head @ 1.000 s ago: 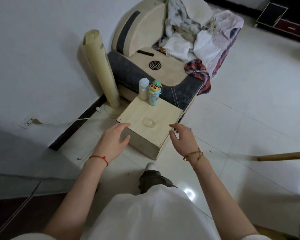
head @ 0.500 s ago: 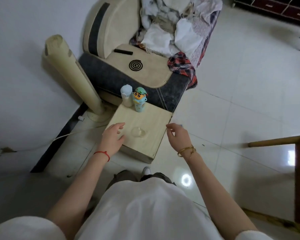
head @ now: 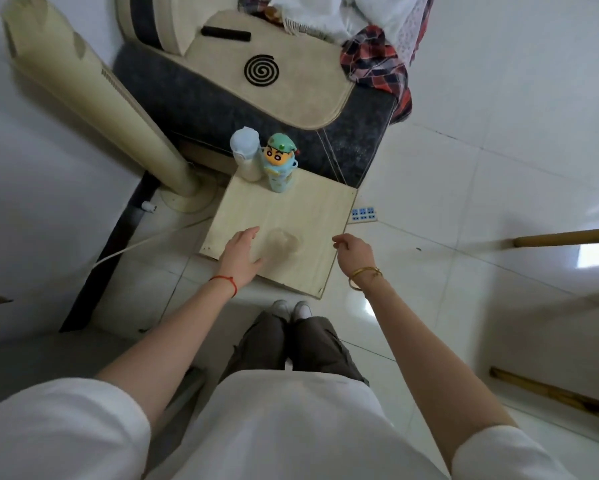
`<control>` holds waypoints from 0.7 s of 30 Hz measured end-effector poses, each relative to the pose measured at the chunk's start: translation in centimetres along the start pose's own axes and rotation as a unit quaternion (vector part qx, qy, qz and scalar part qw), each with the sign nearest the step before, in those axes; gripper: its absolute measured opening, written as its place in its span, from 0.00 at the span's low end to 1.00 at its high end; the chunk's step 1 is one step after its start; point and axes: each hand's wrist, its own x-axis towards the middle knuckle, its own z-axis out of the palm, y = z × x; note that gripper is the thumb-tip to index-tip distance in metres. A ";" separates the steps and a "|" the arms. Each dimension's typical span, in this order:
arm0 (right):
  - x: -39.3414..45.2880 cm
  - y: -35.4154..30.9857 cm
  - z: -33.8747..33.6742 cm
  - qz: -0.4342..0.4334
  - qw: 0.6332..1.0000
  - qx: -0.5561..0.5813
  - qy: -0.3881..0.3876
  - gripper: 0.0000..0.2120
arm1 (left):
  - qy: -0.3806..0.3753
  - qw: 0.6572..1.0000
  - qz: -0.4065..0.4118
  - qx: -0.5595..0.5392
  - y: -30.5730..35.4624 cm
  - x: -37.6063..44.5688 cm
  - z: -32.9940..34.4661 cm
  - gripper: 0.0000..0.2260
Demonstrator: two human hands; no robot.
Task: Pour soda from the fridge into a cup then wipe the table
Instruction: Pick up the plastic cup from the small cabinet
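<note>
Now my left hand [head: 240, 255] lies flat, fingers straight, beside the cup [head: 281, 241] near the table's [head: 305, 206] front edge; my right hand [head: 353, 251] hovers loosely curled, holding nothing, at its right edge.

Two hands: left hand [head: 240, 258], right hand [head: 354, 252]. One table [head: 312, 216]. One clear cup [head: 281, 241], centre. Two bottles at 12 o'clock: white bottle [head: 245, 154], cartoon bottle [head: 279, 164]. One fan [head: 94, 98], 10 o'clock.
</note>
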 end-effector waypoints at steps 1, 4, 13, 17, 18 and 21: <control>0.9 0.5 0.9 0.017 1.000 0.014 -0.005 0.18 | -0.009 1.000 -0.005 0.003 -1.0 0.9 0.8 0.31; 3.7 2.1 3.9 0.063 0.996 0.068 -0.014 0.18 | -0.038 0.999 -0.022 -0.001 -3.7 3.7 3.4 0.31; 10.9 6.3 11.2 0.154 0.969 0.191 -0.039 0.19 | -0.051 0.996 -0.030 -0.062 -8.0 10.7 10.9 0.37; 12.7 7.0 13.2 0.158 0.959 0.231 -0.049 0.19 | -0.051 0.994 -0.012 -0.098 -9.0 12.2 13.4 0.38; 13.0 7.1 13.7 0.156 0.958 0.237 -0.051 0.19 | -0.049 0.993 -0.001 -0.106 -9.3 12.5 13.9 0.38; 13.7 7.2 14.6 0.146 0.957 0.248 -0.043 0.18 | -0.031 0.992 0.030 -0.122 -9.9 13.2 15.0 0.37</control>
